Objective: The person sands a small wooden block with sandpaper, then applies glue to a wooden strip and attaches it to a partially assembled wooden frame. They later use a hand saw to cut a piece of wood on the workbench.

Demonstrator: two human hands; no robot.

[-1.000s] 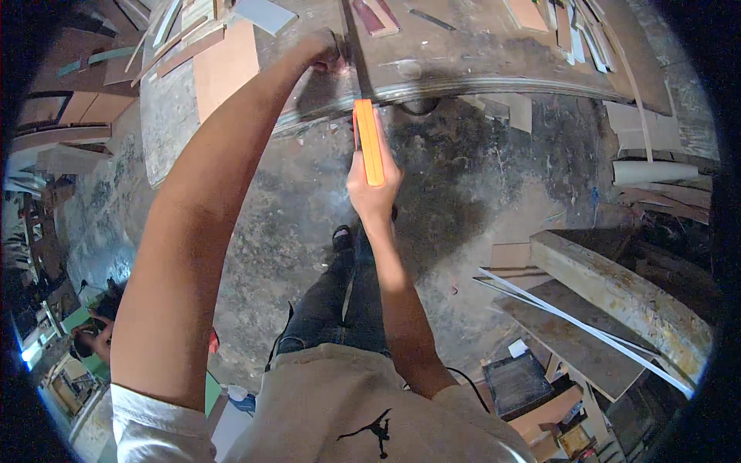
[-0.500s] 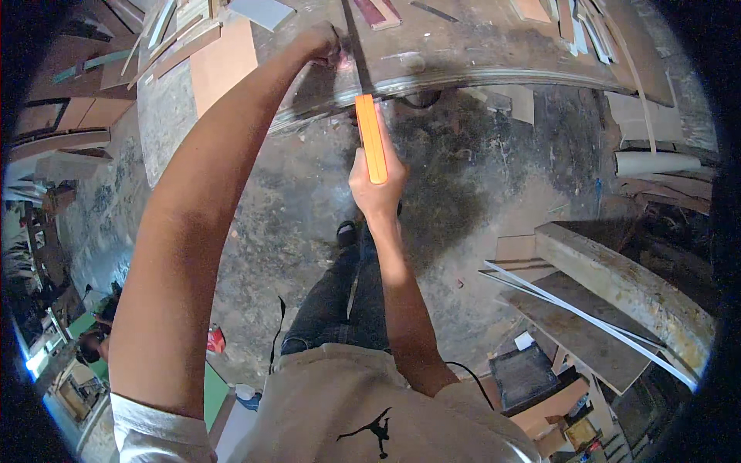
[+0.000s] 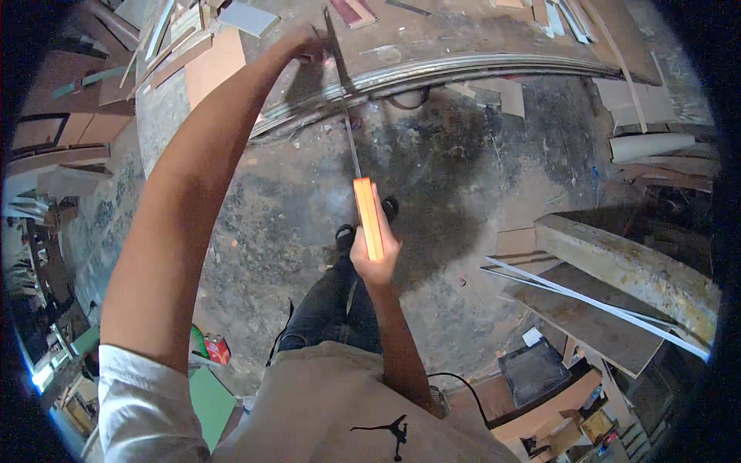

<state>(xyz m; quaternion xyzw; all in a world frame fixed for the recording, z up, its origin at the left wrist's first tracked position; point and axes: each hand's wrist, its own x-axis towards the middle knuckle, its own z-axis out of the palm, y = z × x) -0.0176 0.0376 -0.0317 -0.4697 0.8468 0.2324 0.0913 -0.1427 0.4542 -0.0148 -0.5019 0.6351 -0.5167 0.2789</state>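
Observation:
My right hand [image 3: 376,255] is wrapped round the orange handle [image 3: 369,216] of a handsaw, held low in front of my legs. From the handle the saw's thin blade [image 3: 351,139], seen edge-on, runs away from me and over the front edge of the workbench [image 3: 463,68]. My left arm reaches forward to the bench top. There my left hand [image 3: 310,45] rests close to the left side of the blade, its fingers curled and partly hidden. What lies under those fingers cannot be made out.
Wood strips and a pale board [image 3: 220,62] lie on the bench at left, beside a grey panel [image 3: 248,19]. More strips [image 3: 567,19] are at its far right. On the right stand a thick slab [image 3: 625,255], long white strips [image 3: 579,297] and a black tray [image 3: 532,374].
My right hand has drawn the saw back toward my body, so more of the blade shows. The left hand stays by the blade on the bench. The whole view has shifted slightly.

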